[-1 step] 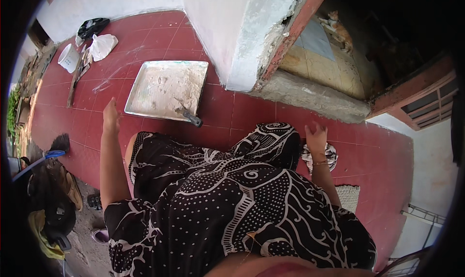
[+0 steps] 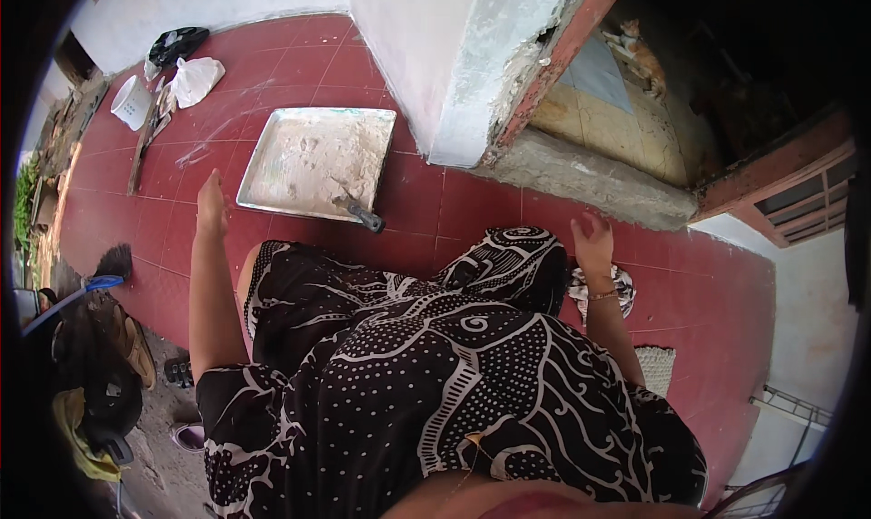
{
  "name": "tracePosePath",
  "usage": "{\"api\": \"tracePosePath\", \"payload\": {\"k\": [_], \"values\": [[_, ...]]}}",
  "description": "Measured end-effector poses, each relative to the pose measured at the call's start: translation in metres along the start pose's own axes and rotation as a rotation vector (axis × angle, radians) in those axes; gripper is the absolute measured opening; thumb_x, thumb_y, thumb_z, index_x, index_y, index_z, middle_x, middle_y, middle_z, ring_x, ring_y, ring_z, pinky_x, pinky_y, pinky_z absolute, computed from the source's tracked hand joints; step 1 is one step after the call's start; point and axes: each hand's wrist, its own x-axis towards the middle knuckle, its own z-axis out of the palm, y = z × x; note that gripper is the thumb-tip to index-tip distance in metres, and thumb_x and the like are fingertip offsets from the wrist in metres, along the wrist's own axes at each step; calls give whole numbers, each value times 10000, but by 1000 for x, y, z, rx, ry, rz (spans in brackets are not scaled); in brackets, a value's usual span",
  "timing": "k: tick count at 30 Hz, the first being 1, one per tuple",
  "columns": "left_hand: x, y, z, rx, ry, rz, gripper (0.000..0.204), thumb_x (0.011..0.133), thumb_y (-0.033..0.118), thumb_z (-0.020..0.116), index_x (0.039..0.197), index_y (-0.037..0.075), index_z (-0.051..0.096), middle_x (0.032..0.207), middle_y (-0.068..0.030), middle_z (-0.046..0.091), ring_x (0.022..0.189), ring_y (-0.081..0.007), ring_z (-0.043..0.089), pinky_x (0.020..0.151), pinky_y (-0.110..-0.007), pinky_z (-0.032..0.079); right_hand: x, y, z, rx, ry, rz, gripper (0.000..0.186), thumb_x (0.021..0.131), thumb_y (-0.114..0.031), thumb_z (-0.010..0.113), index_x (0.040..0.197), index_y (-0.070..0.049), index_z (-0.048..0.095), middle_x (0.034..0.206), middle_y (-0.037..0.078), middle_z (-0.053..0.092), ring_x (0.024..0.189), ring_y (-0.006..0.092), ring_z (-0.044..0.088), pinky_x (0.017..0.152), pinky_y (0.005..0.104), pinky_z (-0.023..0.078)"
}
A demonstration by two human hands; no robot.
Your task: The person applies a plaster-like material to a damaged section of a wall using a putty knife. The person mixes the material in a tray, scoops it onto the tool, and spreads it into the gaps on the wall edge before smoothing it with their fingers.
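My left hand (image 2: 213,203) is raised beside the left end of a shallow white tray, its fingers stretched out and nothing held in it. The tray (image 2: 264,206) stands on the red tiles ahead of me and holds a pale, paste-like material (image 2: 313,165). Across the tray's near right corner lies a hand tool with a dark handle (image 2: 367,217); its blade is partly covered in paste. To the right of my knee, my right hand (image 2: 593,244) hangs empty, fingers apart and slightly curled. A crumpled black-and-white patterned cloth (image 2: 620,289) lies just behind that wrist.
A white bucket (image 2: 132,103), a white plastic bag (image 2: 197,82), a black bag (image 2: 178,45) and a wooden strip (image 2: 141,151) lie far left. A blue-handled broom (image 2: 104,281) is at left. Right of a rough wall corner, a raised sill (image 2: 590,181) fronts a doorway, where a cat (image 2: 645,61) lies.
The view has shifted very slightly. Both hands stay raised and empty, and the tray and tool keep their places.
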Motion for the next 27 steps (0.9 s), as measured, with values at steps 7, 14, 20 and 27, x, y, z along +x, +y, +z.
{"api": "tracePosePath", "payload": {"k": [7,14,20,27], "values": [[31,-32,24,-54,45,-144,731,868,504,439,1390,26,255,1379,-177,298,1116,-339,386,944,-515,307,23,-151,76,387,-501,-168,289,802,-218,608,952,28,625,893,171,645,832,285,622,750,351,486],[-5,-55,6,-136,-78,-374,820,845,432,529,1425,40,103,1459,-244,24,1263,-493,222,983,-554,288,21,-162,127,279,-723,-289,335,794,-272,606,912,41,629,792,176,634,754,269,622,686,364,485],[17,-60,36,-385,-93,-445,778,884,520,381,1430,63,68,1463,-236,35,1265,-521,210,1009,-584,236,18,-193,170,504,-1200,209,581,876,-429,523,1164,75,500,966,187,589,739,229,611,582,317,505],[-18,-42,57,-439,53,-326,806,874,598,324,1430,65,89,1477,-180,100,1275,-496,214,1011,-580,219,18,-226,187,479,-1226,203,585,846,-413,565,1166,69,482,1046,222,542,799,290,604,683,372,510]]}}
